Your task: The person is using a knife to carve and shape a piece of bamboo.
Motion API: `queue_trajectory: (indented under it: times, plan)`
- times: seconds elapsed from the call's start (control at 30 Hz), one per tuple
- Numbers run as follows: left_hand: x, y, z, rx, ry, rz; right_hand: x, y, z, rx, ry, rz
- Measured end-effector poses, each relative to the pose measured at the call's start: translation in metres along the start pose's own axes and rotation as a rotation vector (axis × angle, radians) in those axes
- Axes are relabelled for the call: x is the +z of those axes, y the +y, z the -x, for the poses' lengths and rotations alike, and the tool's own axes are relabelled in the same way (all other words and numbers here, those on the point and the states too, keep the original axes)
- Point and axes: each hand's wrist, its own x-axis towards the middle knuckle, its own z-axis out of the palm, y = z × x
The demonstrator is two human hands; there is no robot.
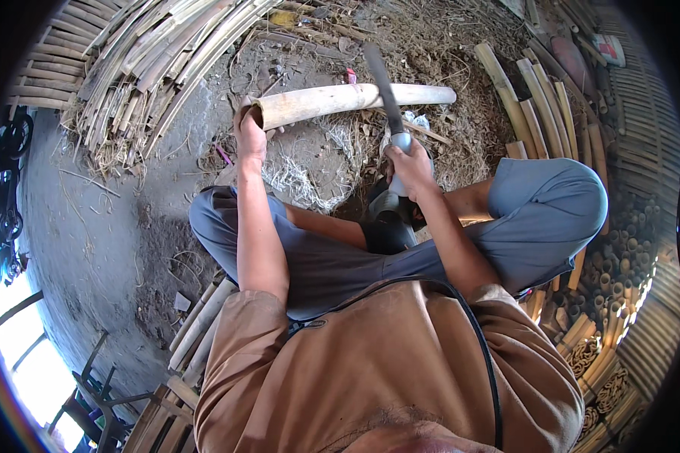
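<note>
A thick pale bamboo length [321, 103] lies crosswise before my folded legs, its hollow end at the left. My left hand [249, 137] is closed around that end. In my right hand [411, 166] is a machete [385, 89], gripped by its light blue handle. Its dark blade points away from me and crosses the bamboo toward the right; whether it touches I cannot tell. Thin white shavings [298, 181] lie on the ground between my hands. A dark shoe [389, 215] shows below my right hand.
Long split bamboo strips [166, 57] are heaped at the far left. Cut bamboo pieces [540, 106] stand or lean at the right, with bundled short tubes [616, 283] lower down. More poles [200, 325] lie by my left side. Dry debris [461, 53] covers the far ground.
</note>
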Motion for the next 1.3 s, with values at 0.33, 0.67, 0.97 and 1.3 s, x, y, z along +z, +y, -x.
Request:
queue_trajectory:
  times: [0.33,0.67,0.97,1.3]
  plan:
    - [-0.010,0.001,-0.003,-0.059,-0.031,0.052,0.020,0.009,0.007,-0.123,-0.063,0.157]
    - [0.023,0.006,0.001,-0.091,0.040,0.104,0.019,0.032,0.008,-0.177,-0.016,0.040]
    - [0.015,0.010,0.002,-0.112,0.060,0.056,-0.003,0.010,-0.008,0.040,0.130,-0.041]
    - [0.000,0.002,0.004,0.201,-0.065,-0.139,0.029,-0.027,0.036,-0.130,-0.308,0.164]
